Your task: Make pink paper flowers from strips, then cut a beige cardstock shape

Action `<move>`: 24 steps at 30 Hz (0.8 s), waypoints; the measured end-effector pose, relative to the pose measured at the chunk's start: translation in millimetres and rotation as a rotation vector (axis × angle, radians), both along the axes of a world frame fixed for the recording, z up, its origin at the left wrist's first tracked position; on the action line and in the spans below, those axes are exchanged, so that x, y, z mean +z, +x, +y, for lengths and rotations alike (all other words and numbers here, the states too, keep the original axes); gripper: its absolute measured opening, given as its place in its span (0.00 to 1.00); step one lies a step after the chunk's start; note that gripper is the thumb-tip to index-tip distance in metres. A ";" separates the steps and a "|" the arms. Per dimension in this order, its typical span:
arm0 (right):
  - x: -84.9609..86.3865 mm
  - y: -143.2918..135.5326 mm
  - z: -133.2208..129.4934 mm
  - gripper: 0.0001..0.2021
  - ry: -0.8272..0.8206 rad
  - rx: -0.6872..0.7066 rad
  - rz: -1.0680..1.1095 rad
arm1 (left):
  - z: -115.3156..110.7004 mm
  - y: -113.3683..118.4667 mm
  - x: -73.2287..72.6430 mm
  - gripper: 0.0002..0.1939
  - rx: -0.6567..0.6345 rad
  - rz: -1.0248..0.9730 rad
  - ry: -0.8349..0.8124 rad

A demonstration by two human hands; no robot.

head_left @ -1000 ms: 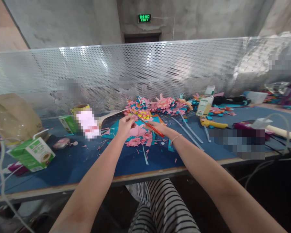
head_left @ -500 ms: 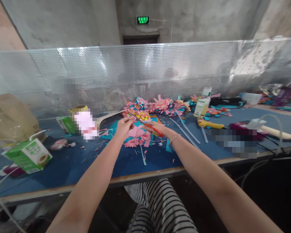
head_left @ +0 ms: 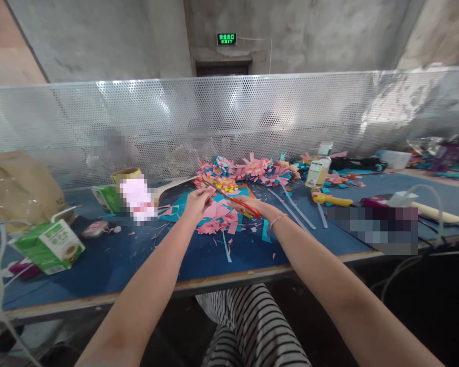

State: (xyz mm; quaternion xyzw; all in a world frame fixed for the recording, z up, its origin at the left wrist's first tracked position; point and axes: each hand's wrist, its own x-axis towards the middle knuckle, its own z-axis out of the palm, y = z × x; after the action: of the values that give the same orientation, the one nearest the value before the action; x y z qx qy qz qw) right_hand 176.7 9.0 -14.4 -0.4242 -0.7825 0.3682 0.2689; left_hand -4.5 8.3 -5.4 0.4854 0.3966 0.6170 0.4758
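My right hand (head_left: 254, 205) is closed round the red-orange handles of a pair of scissors (head_left: 248, 207), whose blades point up and to the left. Facing it, my left hand (head_left: 199, 200) pinches a small piece of pink paper (head_left: 211, 190) close to the blades. Under both hands lies a heap of pink paper cuttings (head_left: 218, 223) on top of blue sheets (head_left: 176, 208). Just behind, pink, blue and yellow paper flowers (head_left: 252, 168) are piled against the screen. Whether the blades touch the paper I cannot tell.
On the right are a yellow glue gun (head_left: 332, 198), clear glue sticks (head_left: 292, 209) and a bottle (head_left: 319, 171). To the left stand a green drink carton (head_left: 49, 247), a brown paper bag (head_left: 26, 178) and a roll of tape (head_left: 127, 172). A perforated metal screen (head_left: 156, 112) runs along the back.
The view has shifted slightly. My left hand still pinches the pink paper and my right hand still grips the scissors, their handles tilted a little differently.
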 end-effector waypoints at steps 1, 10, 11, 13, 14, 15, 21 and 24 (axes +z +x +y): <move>0.9 0.1 -1.1 0.23 -0.009 -0.004 -0.009 | -0.4 0.2 0.0 0.13 -0.001 0.002 -0.003; 4.9 3.6 -2.9 0.26 0.142 -0.087 -0.130 | -1.2 1.0 0.6 0.12 -0.005 -0.012 -0.026; 5.6 3.5 -3.2 0.27 0.162 -0.104 -0.148 | -1.0 0.9 0.5 0.12 -0.006 -0.014 -0.026; 6.6 3.1 -3.5 0.27 0.184 -0.124 -0.174 | -0.6 0.7 0.7 0.12 -0.005 -0.016 -0.031; 6.9 2.8 -3.3 0.26 0.196 -0.129 -0.183 | -0.5 0.7 1.1 0.12 -0.006 -0.017 -0.034; 7.2 2.6 -3.0 0.26 0.209 -0.134 -0.187 | -0.4 0.6 1.6 0.11 -0.006 -0.020 -0.035; 6.8 2.5 2.0 0.25 0.246 -0.162 -0.186 | -0.3 -0.4 6.2 0.11 -0.006 -0.033 -0.039; 5.2 3.0 5.8 0.24 0.237 -0.157 -0.181 | -1.1 -1.0 7.1 0.11 -0.016 -0.029 -0.041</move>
State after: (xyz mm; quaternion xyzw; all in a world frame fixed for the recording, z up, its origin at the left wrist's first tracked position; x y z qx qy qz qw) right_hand 179.7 14.8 -9.2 -0.4808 -0.8058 0.2114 0.2735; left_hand -5.5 7.2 1.7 0.4697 0.3985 0.6118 0.4964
